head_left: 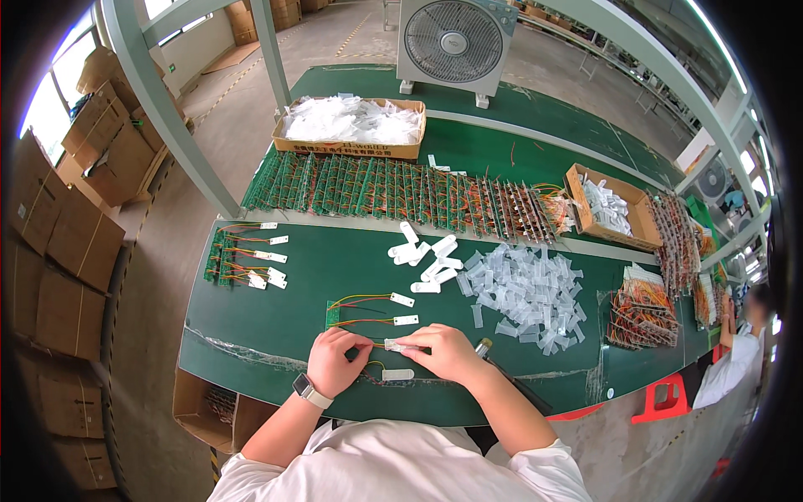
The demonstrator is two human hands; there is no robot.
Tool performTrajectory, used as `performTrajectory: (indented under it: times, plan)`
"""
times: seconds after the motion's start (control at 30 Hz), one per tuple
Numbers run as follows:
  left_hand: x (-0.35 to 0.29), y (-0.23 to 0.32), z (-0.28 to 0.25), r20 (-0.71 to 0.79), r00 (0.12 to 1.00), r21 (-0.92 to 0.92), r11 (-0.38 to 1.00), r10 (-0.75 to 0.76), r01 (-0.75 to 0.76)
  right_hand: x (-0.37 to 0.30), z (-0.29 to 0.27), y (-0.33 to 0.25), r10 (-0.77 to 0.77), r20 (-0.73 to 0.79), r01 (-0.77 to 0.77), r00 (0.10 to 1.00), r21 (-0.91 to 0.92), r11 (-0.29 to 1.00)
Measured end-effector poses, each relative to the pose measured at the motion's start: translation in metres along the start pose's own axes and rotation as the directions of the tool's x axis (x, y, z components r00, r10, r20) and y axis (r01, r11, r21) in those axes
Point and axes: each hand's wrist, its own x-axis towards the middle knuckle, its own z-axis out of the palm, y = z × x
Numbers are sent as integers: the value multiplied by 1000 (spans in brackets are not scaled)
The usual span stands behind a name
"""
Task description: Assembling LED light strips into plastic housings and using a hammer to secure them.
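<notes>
At the near edge of the green table, my left hand [335, 361] pinches the red and yellow wires of a small white module [391, 344]. My right hand [445, 352] grips that module's other end, where something clear, seemingly a plastic sleeve, shows at the fingertips. Just beyond my left hand lies a green circuit board [333, 313], partly covered by the hand. Wires run from it to two white modules [402, 299] further off. Another white module [397, 375] rests on the table below my fingers.
Clear plastic sleeves [527, 293] are heaped at right, beside loose white pieces [425, 259]. Wired boards [222, 255] lie at left; a long row of boards [385, 192] stands behind. Boxes [350, 149] [615, 207] hold parts. A fan [454, 42] stands far back; a person [732, 360] sits right.
</notes>
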Motion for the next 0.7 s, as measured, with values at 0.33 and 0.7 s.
performTrajectory:
  times: [0.33, 0.7]
  plan:
    - [5, 4, 3, 48, 994, 79, 992, 96, -99, 2, 16, -2, -68, -154, 87, 986, 122, 989]
    - [2, 10, 0, 82, 981, 202, 961, 176, -189, -10, 29, 0, -94, -318, 96, 944, -9, 995]
